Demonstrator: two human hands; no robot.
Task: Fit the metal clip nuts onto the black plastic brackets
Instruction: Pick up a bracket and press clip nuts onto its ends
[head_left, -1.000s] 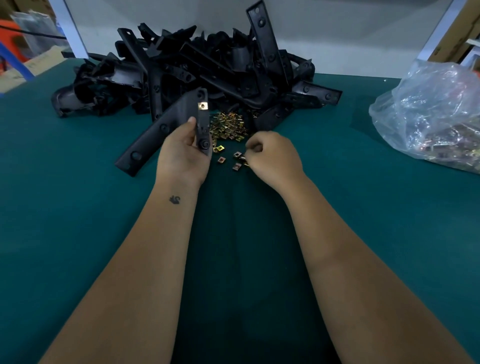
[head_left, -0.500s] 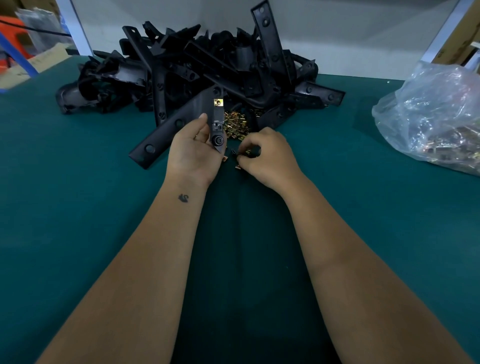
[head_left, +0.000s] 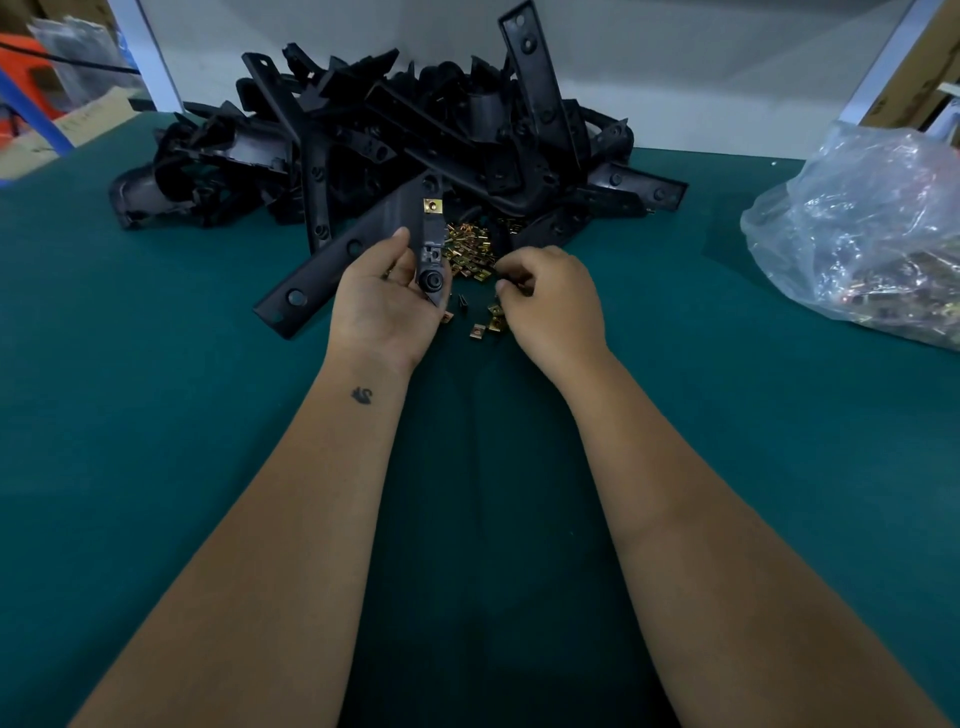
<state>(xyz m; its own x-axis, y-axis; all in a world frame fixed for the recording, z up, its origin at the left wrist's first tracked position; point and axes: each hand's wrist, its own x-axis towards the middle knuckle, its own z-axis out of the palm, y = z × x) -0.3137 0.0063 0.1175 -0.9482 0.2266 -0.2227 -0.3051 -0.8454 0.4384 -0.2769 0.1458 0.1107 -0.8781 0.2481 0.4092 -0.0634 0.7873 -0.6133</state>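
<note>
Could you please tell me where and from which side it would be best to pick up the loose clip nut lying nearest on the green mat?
Pinch the loose clip nut across its two opposite side edges, coming straight down from above. It lies flat on the mat, apart from its neighbours, so only its thin edges give purchase. The right hand is closest.

Both hands (head_left: 384, 306) (head_left: 550, 306) forward, fingers curled.

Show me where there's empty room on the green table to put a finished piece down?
Bare table lies left of the left hand, and between the right hand and the plastic bag. It's crowded ahead: the bracket pile and loose clips.
</note>
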